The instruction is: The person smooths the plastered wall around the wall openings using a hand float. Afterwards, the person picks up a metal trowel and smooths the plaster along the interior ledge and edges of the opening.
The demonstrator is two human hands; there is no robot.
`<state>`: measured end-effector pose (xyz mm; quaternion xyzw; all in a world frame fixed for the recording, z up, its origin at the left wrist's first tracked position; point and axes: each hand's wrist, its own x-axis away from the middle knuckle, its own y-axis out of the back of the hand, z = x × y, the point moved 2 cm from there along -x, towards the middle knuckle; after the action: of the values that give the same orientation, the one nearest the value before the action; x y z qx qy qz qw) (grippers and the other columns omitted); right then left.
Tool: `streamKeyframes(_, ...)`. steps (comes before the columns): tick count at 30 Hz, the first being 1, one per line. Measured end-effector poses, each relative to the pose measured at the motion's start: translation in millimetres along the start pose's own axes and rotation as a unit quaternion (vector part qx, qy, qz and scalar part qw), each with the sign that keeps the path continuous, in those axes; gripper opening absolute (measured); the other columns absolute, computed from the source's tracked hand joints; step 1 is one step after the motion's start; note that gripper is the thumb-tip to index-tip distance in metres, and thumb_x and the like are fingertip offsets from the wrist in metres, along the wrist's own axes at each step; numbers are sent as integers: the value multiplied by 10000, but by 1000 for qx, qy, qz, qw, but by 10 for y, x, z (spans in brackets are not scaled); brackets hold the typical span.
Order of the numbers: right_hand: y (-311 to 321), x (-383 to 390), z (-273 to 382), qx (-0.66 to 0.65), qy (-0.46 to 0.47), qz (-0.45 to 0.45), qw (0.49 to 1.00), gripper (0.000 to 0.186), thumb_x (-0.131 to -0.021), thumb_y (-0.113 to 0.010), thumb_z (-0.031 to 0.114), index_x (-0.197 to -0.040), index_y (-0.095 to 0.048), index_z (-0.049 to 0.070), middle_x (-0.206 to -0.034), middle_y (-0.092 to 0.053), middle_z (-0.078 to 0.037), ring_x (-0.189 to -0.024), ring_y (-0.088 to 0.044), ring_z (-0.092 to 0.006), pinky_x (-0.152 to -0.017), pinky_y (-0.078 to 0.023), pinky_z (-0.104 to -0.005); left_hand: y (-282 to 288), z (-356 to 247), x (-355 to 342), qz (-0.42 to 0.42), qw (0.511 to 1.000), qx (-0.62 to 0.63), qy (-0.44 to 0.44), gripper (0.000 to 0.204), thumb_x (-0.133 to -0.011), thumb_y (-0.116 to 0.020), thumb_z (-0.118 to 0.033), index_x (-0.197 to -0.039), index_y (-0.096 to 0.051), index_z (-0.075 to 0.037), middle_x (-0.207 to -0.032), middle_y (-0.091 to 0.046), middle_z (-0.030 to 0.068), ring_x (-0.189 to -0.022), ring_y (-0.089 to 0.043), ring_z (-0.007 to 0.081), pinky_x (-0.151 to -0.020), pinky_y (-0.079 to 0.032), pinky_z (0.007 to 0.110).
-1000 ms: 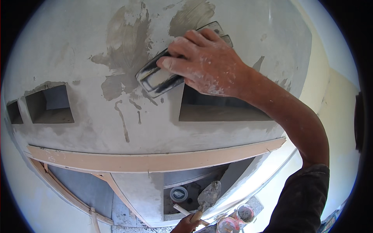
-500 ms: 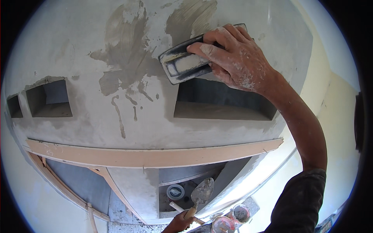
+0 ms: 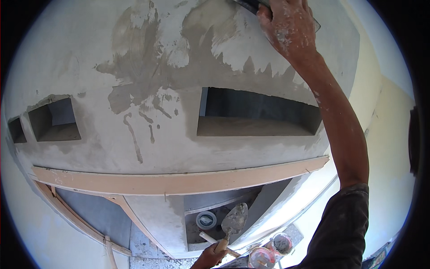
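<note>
Wall of pale grey plaster (image 3: 67,67), streaked with darker, damp-looking smears and a few dribbles, filled most of what I saw. A long, peach-coloured wooden board (image 3: 179,182) ran across its lower part, bowed in my view. Above the board, on the right, a wide, dark rectangular recess (image 3: 260,112) cut into the plaster; two smaller squarish recesses (image 3: 56,116) sat at the far left. Low on the right stood two round, pinkish-white pails (image 3: 261,254), side by side.

A long plastering float with a black edge (image 3: 249,5) was at the wall's upper right, above the wide recess and partly cut off from sight. The right hand (image 3: 291,27), flecked with whitish plaster, gripped it, though some fingers were out of view. Down below, a leaf-shaped, plaster-caked metal trowel (image 3: 235,219) pointed upward, its pale wooden handle closed in the left hand (image 3: 209,258). A whitish stick (image 3: 207,237) crossed near that handle. Just beyond it sat a small, round white tub (image 3: 199,218).
</note>
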<state>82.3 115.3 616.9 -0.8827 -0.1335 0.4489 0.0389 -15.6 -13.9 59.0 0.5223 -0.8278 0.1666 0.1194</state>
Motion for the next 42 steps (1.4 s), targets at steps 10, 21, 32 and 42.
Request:
streamKeyframes(10, -52, 300, 830, -210, 106, 75, 969, 305, -826, -677, 113, -1131, -657, 116, -1027, -576, -69, -973, -613, -245, -843, -545, -369, 14, 369, -176, -8, 992, 69, -108, 609, -878, -691, -379, -1333, -502, -20, -766, -630, 40, -528, -548, 105, -447, -431, 257)
streamKeyframes(21, -112, 50, 1065, -206, 190, 123, 952, 424, -831, -716, 134, -1237, -593, 122, -1114, -552, -66, -1027, -593, -267, -900, -541, -339, 20, -3, 91, 3, 1000, -21, -6, 523, -906, -671, -304, -1268, -498, 33, -741, -567, 25, -592, -523, 90, -544, -459, 254)
streamKeyframes(32, -102, 70, 1121, -210, 180, 150, 949, 381, -859, -657, 125, -1236, -605, 130, -1161, -593, -86, -1117, -583, -266, -952, -508, -397, 27, -9, 85, 28, 999, -27, -5, 469, -912, -670, -303, -1220, -517, 17, -701, -541, 10, -549, -499, 83, -509, -428, 257)
streamKeyframes(42, 234, 234, -397, -123, -29, 34, 991, 460, -861, -685, 112, -1305, -570, 140, -1147, -565, -111, -1034, -572, -305, -913, -495, -417, 91, 53, 162, 15, 1000, 4, 5, 496, -894, -675, -294, -1238, -512, 25, -741, -556, 20, -591, -518, 87, -524, -432, 251)
